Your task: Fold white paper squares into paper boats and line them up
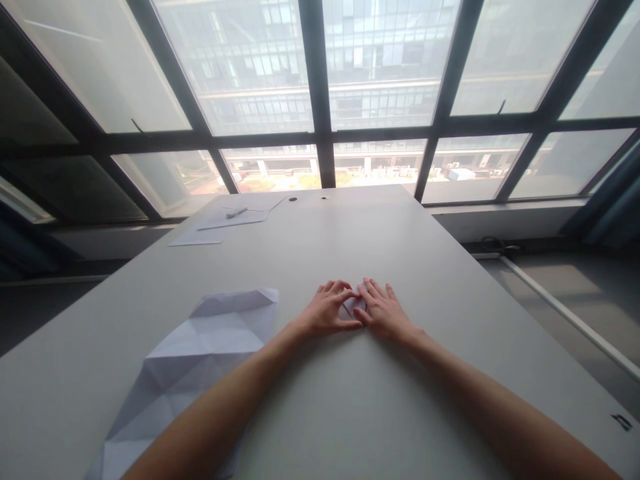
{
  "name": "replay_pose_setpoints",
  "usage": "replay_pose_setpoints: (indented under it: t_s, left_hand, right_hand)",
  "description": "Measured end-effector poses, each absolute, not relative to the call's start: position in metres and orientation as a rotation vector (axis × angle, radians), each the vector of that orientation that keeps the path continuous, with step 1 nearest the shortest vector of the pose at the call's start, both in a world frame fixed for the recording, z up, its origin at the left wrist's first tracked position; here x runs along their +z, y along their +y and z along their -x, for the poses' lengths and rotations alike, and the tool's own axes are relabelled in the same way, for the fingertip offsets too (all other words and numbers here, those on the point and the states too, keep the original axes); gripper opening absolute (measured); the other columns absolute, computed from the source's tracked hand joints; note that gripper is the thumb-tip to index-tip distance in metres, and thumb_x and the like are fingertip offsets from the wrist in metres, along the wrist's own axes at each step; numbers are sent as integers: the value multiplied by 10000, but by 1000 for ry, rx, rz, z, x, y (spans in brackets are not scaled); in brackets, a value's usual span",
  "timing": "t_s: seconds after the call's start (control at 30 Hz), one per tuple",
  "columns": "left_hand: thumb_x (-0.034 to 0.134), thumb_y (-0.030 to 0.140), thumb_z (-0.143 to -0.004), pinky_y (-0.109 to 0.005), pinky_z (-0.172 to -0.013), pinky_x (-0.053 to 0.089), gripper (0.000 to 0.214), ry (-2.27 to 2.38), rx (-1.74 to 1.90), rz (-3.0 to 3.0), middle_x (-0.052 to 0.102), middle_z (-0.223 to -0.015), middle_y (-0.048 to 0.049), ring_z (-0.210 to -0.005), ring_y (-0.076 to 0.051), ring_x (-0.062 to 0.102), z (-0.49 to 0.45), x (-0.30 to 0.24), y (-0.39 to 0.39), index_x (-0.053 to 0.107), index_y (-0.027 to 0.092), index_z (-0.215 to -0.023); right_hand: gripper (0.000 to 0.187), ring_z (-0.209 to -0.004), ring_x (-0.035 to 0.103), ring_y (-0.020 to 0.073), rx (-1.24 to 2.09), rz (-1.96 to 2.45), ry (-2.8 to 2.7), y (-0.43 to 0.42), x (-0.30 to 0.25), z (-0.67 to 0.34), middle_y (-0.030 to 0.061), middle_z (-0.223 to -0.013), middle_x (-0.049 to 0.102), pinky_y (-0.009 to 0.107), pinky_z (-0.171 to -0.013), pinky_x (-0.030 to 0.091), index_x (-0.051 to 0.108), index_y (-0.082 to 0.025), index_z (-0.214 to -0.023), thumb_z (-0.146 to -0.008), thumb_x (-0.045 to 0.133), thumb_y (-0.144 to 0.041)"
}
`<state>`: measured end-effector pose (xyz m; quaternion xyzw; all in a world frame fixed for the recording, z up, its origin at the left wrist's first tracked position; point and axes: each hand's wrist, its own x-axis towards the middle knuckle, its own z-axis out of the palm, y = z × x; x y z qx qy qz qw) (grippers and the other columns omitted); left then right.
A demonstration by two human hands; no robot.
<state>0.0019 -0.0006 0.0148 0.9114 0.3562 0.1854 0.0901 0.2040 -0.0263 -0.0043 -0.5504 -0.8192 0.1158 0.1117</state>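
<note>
A white table (310,247) with a large creased sheet (195,353), a small folded paper (355,304) and flat papers (215,221) (far left).

Daylight was admitted through the windows (385,73), which were partly washed out by glare. A pale sheen was spread over the far tabletop (350,237), and soft shadows were cast beneath the forearms (465,380). The window frames (314,67) were splayed by wide-angle distortion; fine detail was blurred.

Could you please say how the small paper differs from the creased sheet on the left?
The creased sheet looks much larger than the small paper. The left hand and right hand touch the small paper; the left forearm partly hides the creased sheet. Both look pale and lie on the table.
</note>
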Motion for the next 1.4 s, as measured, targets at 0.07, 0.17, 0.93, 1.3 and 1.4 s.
replay_pose_setpoints:
  t_s: [0.07,0.17,0.93,1.3,1.4]
  left_hand:
    - [746,588,-746,-424,-1043,372,615,1062,551,-2707,562,-1249,-62,-1160,-278,490,-2,14,-1,590,302,-1267]
    - [748,570,-752,-423,-1045,374,618,1052,563,-2709,566,-1245,-64,-1157,-276,496,-2,13,0,582,294,-1279]
    - [574,340,-954,-400,-1035,423,235,1108,679,-2667,636,-1187,-38,-1119,-228,550,0,-2,12,687,305,-1157]
    - [604,315,-931,-399,-1033,428,230,1113,692,-2675,641,-1170,-35,-1110,-230,558,-1,1,10,689,308,-1144]
    - [643,324,-897,-400,-1046,417,276,1097,675,-2682,628,-1196,-40,-1131,-242,548,0,3,8,673,303,-1171]
  right_hand:
    - [683,-1507,103,247,337,1608,-2408,-26,-5,-204,145,-1618,190,504,-1198,34,295,-133,-1534,-972,365,-515]
    - [713,-1507,102,248,348,1598,-2394,-25,-5,-204,142,-1618,191,501,-1199,23,272,-129,-1541,-955,403,-514]
    - [935,-1509,19,296,431,1527,-2519,-25,5,-212,168,-1630,84,533,-1184,9,129,-212,-1578,-867,459,-722]
    - [1052,-1511,14,281,501,1522,-2488,-25,7,-212,169,-1631,92,512,-1186,4,119,-214,-1579,-787,540,-764]
    - [1039,-1511,38,274,472,1517,-2462,-26,5,-212,163,-1629,124,511,-1188,19,139,-213,-1577,-787,557,-744]
